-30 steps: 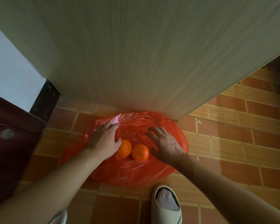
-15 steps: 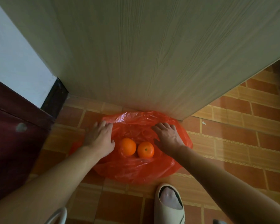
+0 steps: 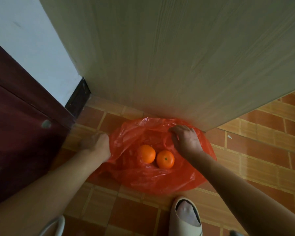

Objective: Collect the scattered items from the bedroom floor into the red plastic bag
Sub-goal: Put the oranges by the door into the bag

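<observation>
2 oranges (image 3: 146,153) (image 3: 165,159) touching, centre frame, inside red plastic bag (image 3: 160,181) on floor | bag thin, limp, slippery, light: take at rim | left hand (image 3: 96,143) blurred, grip unclear | right hand (image 3: 186,138) pinches far rim.

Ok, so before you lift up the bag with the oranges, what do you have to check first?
1. Both oranges sit on the red bag: ok. The left orange and right orange lie side by side in the middle.
2. Left hand holds the bag's edge: cannot tell. It is blurred at the left rim, which looks raised there.
3. Right hand holds the bag: cannot tell. Its curled fingers are on the far plastic, but a real grip is not visible.
4. Near edge gathered up: not ok. It lies flat on the floor, so the oranges could roll out.
5. Slipper off the bag: ok.
</observation>
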Tool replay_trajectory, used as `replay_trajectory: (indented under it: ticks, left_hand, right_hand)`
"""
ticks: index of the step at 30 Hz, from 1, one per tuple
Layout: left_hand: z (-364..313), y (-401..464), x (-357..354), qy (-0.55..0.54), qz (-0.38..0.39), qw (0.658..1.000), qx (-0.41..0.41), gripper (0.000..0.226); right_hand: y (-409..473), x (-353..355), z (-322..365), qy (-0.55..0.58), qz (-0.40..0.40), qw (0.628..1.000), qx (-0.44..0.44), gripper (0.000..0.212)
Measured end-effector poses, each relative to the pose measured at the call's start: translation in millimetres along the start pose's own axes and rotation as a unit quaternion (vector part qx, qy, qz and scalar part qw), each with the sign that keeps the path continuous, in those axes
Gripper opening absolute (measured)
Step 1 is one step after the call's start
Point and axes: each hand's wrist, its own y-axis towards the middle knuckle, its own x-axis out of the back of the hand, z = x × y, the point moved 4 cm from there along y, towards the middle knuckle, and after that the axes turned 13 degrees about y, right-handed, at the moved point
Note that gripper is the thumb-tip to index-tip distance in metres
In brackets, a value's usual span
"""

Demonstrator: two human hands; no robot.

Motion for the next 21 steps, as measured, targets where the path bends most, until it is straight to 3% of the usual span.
replay_trajectory:
  ticks: [2,4,7,11,14,18,21]
  left_hand:
    - [-2,6,-5,-0.034,0.003,0.999,0.009,0.021]
    - [-5,9,-16,-0.094,0.035,0.995,0.001,0.042]
    - [-10,3,-22,-0.168,0.116,0.979,-0.024,0.060]
    - [-10,-2,-15,-0.095,0.161,0.982,-0.030,0.081]
    - [-12,-1,-14,-0.041,0.138,0.989,-0.027,0.062]
    - [-16,-17,9,0.008,0.031,0.998,-0.049,0.026]
    - [-20,-20,19,0.027,-0.039,0.997,-0.064,0.027]
  right_hand:
    - [4,5,1,0.045,-0.021,0.999,-0.017,0.018]
    - [6,10,1,0.075,-0.032,0.996,-0.030,0.019]
    - [1,17,3,0.038,-0.020,0.998,-0.047,0.031]
    - [-18,21,19,-0.063,0.000,0.998,0.031,0.046]
    - [-33,9,29,-0.071,0.002,0.995,0.076,0.040]
    - [-38,-15,29,-0.136,0.088,0.986,0.049,0.041]
    - [-34,-31,31,-0.193,0.128,0.972,0.047,0.029]
